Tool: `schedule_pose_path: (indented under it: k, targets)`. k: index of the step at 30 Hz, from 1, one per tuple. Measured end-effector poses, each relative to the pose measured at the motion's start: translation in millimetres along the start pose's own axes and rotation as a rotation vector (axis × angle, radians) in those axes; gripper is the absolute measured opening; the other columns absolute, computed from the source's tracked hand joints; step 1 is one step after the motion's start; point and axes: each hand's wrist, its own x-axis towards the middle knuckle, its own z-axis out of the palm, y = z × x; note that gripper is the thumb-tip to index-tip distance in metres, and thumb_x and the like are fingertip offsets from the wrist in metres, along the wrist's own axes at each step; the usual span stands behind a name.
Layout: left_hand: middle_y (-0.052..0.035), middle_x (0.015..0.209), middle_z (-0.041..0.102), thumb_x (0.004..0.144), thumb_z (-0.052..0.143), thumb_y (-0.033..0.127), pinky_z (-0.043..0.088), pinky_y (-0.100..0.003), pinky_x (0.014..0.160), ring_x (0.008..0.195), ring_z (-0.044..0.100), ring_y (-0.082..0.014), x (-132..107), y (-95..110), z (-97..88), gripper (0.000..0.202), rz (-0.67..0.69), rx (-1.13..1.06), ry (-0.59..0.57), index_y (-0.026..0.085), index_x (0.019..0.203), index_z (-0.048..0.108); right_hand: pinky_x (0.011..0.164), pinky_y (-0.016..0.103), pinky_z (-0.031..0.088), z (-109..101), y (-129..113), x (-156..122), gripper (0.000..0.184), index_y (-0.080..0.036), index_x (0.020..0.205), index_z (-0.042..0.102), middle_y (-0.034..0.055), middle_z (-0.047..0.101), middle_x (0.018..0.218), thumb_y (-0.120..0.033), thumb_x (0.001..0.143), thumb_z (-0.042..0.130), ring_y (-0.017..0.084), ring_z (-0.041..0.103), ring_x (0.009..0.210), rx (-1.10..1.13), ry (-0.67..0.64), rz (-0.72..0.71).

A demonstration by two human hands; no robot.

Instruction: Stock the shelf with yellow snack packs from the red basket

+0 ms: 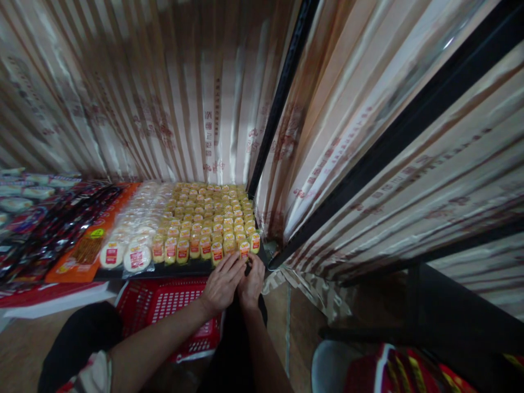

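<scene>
Rows of small yellow snack packets (207,210) with red and white labels cover the right end of a dark shelf. At the front right corner, my left hand (223,284) and my right hand (251,281) meet around one yellow snack packet (244,249). Its labelled top shows above my fingertips; its lower part is hidden behind them. The fingers of both hands are bent in and pressed close to it. Another labelled packet (255,243) stands just to the right of my fingers.
Left of the yellow rows lie round white packaged cakes (137,257), orange packets (84,254) and dark packets (39,245). A red plastic basket (180,300) sits below the shelf edge. Pleated curtains (184,98) and black posts (282,93) stand behind and to the right.
</scene>
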Motion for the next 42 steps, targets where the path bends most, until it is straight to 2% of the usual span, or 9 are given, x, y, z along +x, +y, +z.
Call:
schedule_pose_path:
  k: [3, 10, 15, 17, 20, 25, 30, 36, 42]
  targets:
    - [-0.0068, 0.147, 0.038, 0.089, 0.034, 0.011, 0.02, -0.043, 0.115, 0.142, 0.019, -0.0206, 7.5, -5.7, 2.6, 0.05, 0.088, 0.123, -0.034, 0.017, 0.138, 0.039, 0.091, 0.045, 0.044, -1.2, 1.3, 0.6, 0.031, -0.016, 0.114, 0.053, 0.0144, 0.059, 0.111, -0.026, 0.089, 0.037, 0.023, 0.053, 0.109, -0.014, 0.008, -0.034]
    - [-0.0082, 0.148, 0.035, 0.093, 0.03, 0.012, 0.022, -0.043, 0.113, 0.139, 0.026, -0.0191, 16.7, -15.9, 13.8, 0.048, 0.109, 0.223, -0.064, 0.015, 0.141, 0.034, 0.094, 0.046, 0.044, -7.0, 3.4, -3.5, 0.034, -0.013, 0.115, 0.055, 0.0178, 0.057, 0.118, -0.031, 0.091, 0.038, 0.024, 0.05, 0.117, 0.004, -0.018, -0.052]
    - [-0.0076, 0.147, 0.038, 0.094, 0.029, 0.014, 0.02, -0.042, 0.114, 0.14, 0.023, -0.019, 15.2, -21.9, 17.0, 0.046, 0.146, 0.251, -0.043, 0.014, 0.14, 0.033, 0.102, 0.049, 0.038, -8.7, -1.3, 1.0, 0.045, -0.011, 0.131, 0.044, 0.0202, 0.046, 0.136, -0.03, 0.095, 0.025, 0.024, 0.041, 0.129, 0.066, 0.009, 0.034]
    - [-0.0071, 0.147, 0.038, 0.094, 0.029, 0.014, 0.016, -0.042, 0.115, 0.141, 0.022, -0.0188, 13.9, -24.5, 19.0, 0.047, 0.159, 0.266, -0.027, 0.013, 0.141, 0.033, 0.105, 0.049, 0.034, -6.3, -3.3, 9.4, 0.05, -0.01, 0.137, 0.036, 0.0208, 0.039, 0.143, -0.033, 0.095, 0.023, 0.025, 0.034, 0.134, 0.07, 0.017, 0.086]
    - [-0.0085, 0.147, 0.037, 0.094, 0.029, 0.015, 0.013, -0.043, 0.116, 0.141, 0.022, -0.0196, 12.7, -28.7, 22.7, 0.046, 0.182, 0.286, -0.008, 0.013, 0.139, 0.035, 0.108, 0.048, 0.031, 0.3, -3.9, 25.2, 0.055, -0.008, 0.14, 0.031, 0.0212, 0.035, 0.145, -0.037, 0.095, 0.022, 0.024, 0.032, 0.136, 0.082, 0.02, 0.156]
    - [-0.0124, 0.148, 0.034, 0.094, 0.032, 0.017, 0.015, -0.045, 0.116, 0.139, 0.028, -0.0213, 12.1, -34.4, 28.6, 0.042, 0.231, 0.365, 0.037, 0.011, 0.134, 0.042, 0.107, 0.047, 0.033, 8.4, -1.9, 45.0, 0.055, -0.008, 0.139, 0.035, 0.0207, 0.043, 0.14, -0.039, 0.093, 0.026, 0.025, 0.037, 0.133, 0.129, 0.043, 0.231]
    - [-0.0115, 0.147, 0.037, 0.094, 0.034, 0.014, 0.017, -0.046, 0.116, 0.138, 0.029, -0.0223, 12.4, -36.0, 30.4, 0.038, 0.246, 0.36, 0.139, 0.011, 0.129, 0.048, 0.103, 0.044, 0.038, 10.9, -1.1, 48.5, 0.053, -0.009, 0.135, 0.041, 0.0197, 0.05, 0.134, -0.039, 0.092, 0.03, 0.024, 0.046, 0.126, 0.186, 0.037, 0.221]
    - [-0.012, 0.144, 0.041, 0.093, 0.032, 0.01, 0.023, -0.046, 0.115, 0.137, 0.03, -0.0227, 13.1, -37.0, 29.0, 0.039, 0.258, 0.311, 0.167, 0.01, 0.129, 0.048, 0.102, 0.045, 0.039, 15.5, 6.3, 47.6, 0.053, -0.008, 0.133, 0.044, 0.0206, 0.05, 0.134, -0.04, 0.091, 0.034, 0.025, 0.047, 0.125, 0.162, 0.037, 0.195]
    - [-0.0158, 0.143, 0.041, 0.092, 0.032, 0.007, 0.025, -0.047, 0.114, 0.137, 0.03, -0.024, 13.1, -36.5, 26.3, 0.04, 0.27, 0.307, 0.174, 0.007, 0.13, 0.046, 0.105, 0.045, 0.038, 12.5, 9.4, 57.0, 0.054, -0.013, 0.135, 0.043, 0.0166, 0.05, 0.136, -0.043, 0.09, 0.037, 0.024, 0.046, 0.126, 0.151, 0.009, 0.175]
